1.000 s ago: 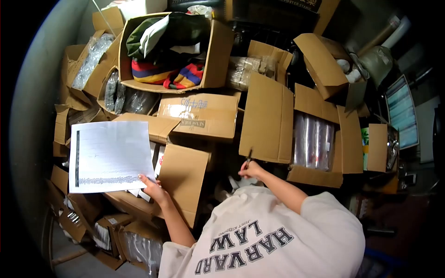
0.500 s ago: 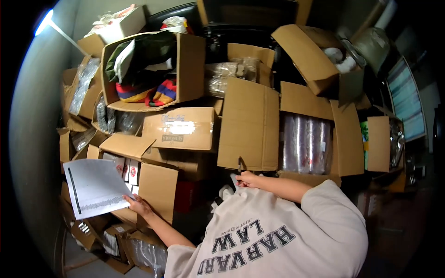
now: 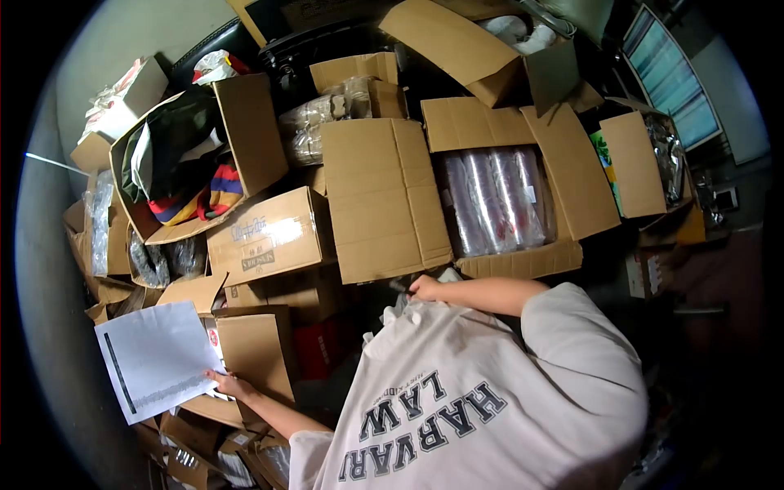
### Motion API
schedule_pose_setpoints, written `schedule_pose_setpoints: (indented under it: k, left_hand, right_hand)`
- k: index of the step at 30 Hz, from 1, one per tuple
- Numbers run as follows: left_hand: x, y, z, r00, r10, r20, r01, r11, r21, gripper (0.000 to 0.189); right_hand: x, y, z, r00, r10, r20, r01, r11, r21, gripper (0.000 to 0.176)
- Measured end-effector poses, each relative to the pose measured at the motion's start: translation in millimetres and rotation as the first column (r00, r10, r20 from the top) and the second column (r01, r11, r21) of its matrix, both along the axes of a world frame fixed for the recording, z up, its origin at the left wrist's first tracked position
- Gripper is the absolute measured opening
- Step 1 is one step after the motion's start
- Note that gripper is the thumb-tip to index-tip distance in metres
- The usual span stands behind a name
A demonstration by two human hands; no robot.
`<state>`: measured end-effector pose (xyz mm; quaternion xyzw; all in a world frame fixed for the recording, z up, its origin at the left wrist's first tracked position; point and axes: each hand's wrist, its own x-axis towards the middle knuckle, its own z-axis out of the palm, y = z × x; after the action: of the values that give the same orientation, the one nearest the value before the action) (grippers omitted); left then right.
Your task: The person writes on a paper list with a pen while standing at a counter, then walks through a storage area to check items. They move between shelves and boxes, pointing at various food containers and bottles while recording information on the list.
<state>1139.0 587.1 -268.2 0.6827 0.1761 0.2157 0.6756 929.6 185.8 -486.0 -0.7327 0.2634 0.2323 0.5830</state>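
Observation:
My left hand (image 3: 229, 382) grips the right edge of a white sheet of paper (image 3: 159, 351). A dark strip and a band of small print show along its sides. The paper covers part of an open carton (image 3: 257, 351) with small white boxes in it. In front of my chest, my right hand (image 3: 425, 287) is closed around a slim dark pen (image 3: 399, 286). It is close to the lower edge of a large cardboard flap (image 3: 384, 200). Some fingers of this hand are hidden from view.
An open carton of clear plastic-wrapped rolls (image 3: 494, 200) stands right of the flap. A taped carton (image 3: 269, 233) lies left, below a box of colourful cloth (image 3: 196, 196). A screen (image 3: 674, 77) stands at the upper right.
The view has turned, so the boxes appear shifted left and tilted. The paper sits lower and further left in view. The pen has tipped from upright to pointing left.

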Motion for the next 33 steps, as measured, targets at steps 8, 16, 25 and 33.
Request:
schedule_pose_setpoints:
  k: [8, 16, 25, 33]
  left_hand:
    - [-7, -20, 10, 0.996, 0.028, 0.081, -0.024, 0.998, -0.053, 0.044]
    - [-3, 6, -6, 0.991, -0.026, -0.128, 0.018, 0.998, -0.066, 0.039]
    - [16, 47, -52, 0.993, -0.043, 0.109, 0.001, 0.932, 0.363, 0.046]
    - [0, 21, -19, 0.995, -0.089, -0.043, 0.088, 0.995, -0.037, 0.034]
  right_hand:
    - [11, 30, -28, 0.927, -0.105, -0.360, 0.132, 0.990, 0.052, 0.021]
    - [0, 14, 0, 0.703, -0.324, -0.633, 0.710, 0.269, 0.651, 0.021]
    - [-14, -23, 51, 0.722, -0.618, -0.313, 0.335, -0.084, 0.939, 0.017]
    - [-9, -41, 15, 0.145, -0.917, -0.372, 0.644, -0.197, 0.739, 0.011]
